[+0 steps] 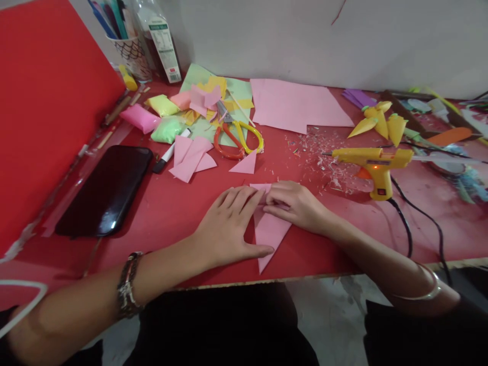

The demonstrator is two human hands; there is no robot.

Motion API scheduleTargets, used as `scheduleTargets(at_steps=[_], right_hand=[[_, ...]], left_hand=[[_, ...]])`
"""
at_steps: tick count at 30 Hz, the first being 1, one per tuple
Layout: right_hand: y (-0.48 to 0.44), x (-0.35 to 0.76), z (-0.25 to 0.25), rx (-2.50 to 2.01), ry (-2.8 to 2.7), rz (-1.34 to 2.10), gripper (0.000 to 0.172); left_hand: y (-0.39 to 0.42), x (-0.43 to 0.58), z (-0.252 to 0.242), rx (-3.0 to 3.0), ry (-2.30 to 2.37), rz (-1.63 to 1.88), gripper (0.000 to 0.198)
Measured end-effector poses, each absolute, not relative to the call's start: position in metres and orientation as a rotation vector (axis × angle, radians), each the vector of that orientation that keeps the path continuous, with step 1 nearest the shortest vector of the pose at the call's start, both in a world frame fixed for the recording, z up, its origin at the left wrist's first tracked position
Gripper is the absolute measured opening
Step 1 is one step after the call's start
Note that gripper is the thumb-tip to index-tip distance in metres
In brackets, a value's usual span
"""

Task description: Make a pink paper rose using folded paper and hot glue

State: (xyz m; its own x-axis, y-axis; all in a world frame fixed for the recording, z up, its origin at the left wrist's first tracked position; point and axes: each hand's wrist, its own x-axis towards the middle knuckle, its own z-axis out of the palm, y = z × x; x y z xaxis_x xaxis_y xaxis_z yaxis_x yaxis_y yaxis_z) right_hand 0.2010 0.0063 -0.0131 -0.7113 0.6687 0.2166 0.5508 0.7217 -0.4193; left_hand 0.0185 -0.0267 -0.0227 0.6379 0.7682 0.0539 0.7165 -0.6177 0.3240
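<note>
A pointed, triangular piece of pink paper (pixel 271 231) lies near the table's front edge, its narrow tip towards me. My left hand (pixel 231 223) rests flat on its left side, fingers stretched out and thumb across the lower part. At the paper's upper right, my right hand (pixel 292 203) is closed, its curled fingers at the paper and their tips partly hidden. Beyond my hands lie a small pink triangle (pixel 246 162), several overlapping pink paper pieces (pixel 192 157), and scissors (pixel 238 140) with red and yellow handles.
A yellow glue gun (pixel 375 165) with its light on lies right, its cord trailing to the front edge. Left are a black phone (pixel 107 190) and a marker (pixel 171 151). Behind are a pink sheet (pixel 297 104), clay packets (pixel 141 118), a bottle (pixel 163 46) and yellow paper cones (pixel 381 122).
</note>
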Motion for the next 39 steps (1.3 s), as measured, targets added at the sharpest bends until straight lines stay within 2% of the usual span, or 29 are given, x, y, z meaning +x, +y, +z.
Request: scheduleTargets(at_steps=[39], right_hand=[[0.0075,0.2010,-0.0174,-0.934,-2.581,0.417,0.020]], left_hand=[[-0.0317,0.0169,-0.0185,2.578,1.193,0.240,0.087]])
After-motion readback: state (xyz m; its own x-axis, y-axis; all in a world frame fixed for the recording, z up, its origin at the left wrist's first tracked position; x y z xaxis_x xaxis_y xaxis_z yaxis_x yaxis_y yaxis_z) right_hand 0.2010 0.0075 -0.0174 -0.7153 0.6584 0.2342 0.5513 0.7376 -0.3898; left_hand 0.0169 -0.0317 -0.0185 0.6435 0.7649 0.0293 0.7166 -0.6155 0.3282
